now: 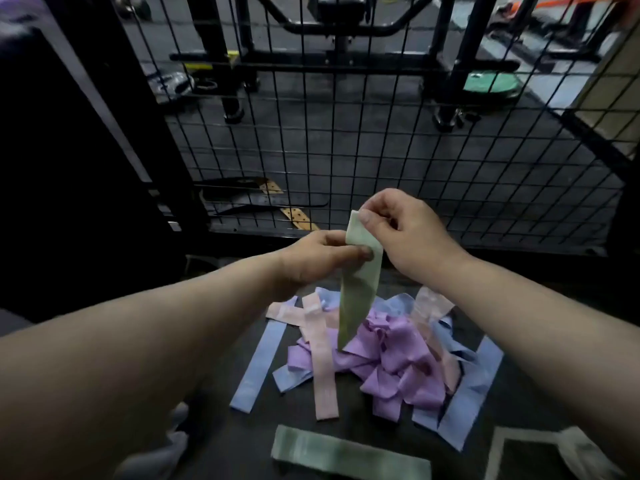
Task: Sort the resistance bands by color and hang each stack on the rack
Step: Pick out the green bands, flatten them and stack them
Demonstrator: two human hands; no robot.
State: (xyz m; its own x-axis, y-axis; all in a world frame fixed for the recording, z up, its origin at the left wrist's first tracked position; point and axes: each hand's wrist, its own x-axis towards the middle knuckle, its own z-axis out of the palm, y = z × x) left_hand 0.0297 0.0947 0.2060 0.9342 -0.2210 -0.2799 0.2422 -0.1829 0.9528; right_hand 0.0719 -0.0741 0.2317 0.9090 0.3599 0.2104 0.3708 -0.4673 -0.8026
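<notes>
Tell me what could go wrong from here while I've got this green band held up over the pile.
1. The held green band is only pinched near its top by the left hand and right hand. Its free end hangs over the mixed pile, so a slip would likely drop it back among the other colours.
2. The other green band lies apart at the frame's bottom edge and might be missed when stacking greens.

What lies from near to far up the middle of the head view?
Flat green band on the floor → mixed pile of bands → hanging green band pinched by the left hand and right hand → wire mesh panel → black gym machine.
</notes>
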